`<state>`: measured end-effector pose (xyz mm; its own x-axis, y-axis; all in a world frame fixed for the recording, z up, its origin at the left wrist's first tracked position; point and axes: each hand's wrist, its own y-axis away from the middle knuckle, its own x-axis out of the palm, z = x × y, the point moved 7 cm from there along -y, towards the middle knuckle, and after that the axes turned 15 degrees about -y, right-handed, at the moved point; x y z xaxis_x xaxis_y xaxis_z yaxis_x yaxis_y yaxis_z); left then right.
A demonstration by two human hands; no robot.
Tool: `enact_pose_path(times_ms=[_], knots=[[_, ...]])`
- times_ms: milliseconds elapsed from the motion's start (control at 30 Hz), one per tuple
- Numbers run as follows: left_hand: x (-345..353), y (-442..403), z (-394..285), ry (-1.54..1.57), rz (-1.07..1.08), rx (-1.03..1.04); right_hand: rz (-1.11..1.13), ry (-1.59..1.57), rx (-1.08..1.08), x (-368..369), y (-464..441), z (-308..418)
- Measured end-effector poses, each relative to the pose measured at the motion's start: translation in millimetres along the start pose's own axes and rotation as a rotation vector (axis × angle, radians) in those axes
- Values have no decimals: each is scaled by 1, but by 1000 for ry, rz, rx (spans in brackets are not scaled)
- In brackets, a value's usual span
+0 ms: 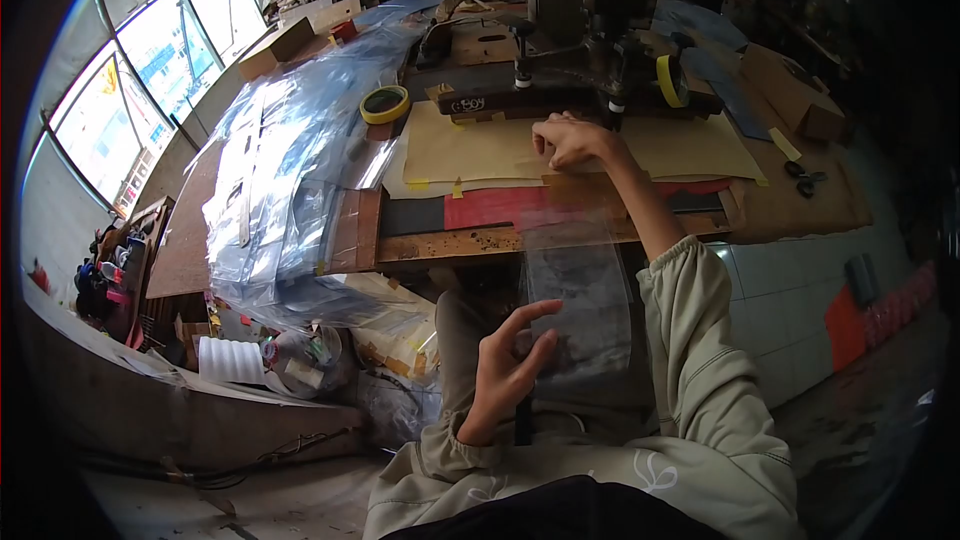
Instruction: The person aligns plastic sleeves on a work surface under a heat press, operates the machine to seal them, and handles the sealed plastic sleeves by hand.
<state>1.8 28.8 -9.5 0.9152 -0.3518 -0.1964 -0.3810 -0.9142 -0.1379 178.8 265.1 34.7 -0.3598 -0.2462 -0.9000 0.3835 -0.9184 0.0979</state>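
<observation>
Sweatshirt (600,465) | left hand (508,370) half-open, right hand (573,142) curled; holds unclear | sheet-covered workbench (440,245) | tiled floor (790,290), windows (165,55)

Pale grey-green long sleeves with gathered cuffs, loose top of same colour, thin white curved line pattern near the hem, dark cloth at the chest, trousers were grey-brown, hands were bare.

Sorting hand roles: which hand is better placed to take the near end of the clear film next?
Left, I'd judge. The left hand is low by the near end of the clear film, thumb and index finger apart. The right hand is up at the tan sheet.
</observation>
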Motion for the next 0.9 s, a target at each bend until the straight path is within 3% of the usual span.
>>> enact_pose_path(times_ms=[100, 300, 400, 500, 600, 700, 800, 900], knots=[[1, 0, 2, -3, -3, -2, -166, -76, 42, -5, 10, 5], [1, -1, 9, -2, -12, 27, -204, -20, -10, -5, 54, 46], [3, -1, 11, 7, -8, 17, -211, -130, -142, 5, 79, 45], [4, -2, 11, 15, -11, 3, -467, -326, -196, -8, 132, 64], [4, -11, 9, 61, -20, 5, -820, -431, -114, 8, 198, 72], [0, -30, 9, 89, -52, 18, -993, -461, 21, 49, 238, 70], [-7, -53, 2, 81, -78, 10, -849, -935, 96, 86, 243, 67], [-13, -78, 6, -93, -101, 89, -822, -1183, 42, 95, 235, 70]])
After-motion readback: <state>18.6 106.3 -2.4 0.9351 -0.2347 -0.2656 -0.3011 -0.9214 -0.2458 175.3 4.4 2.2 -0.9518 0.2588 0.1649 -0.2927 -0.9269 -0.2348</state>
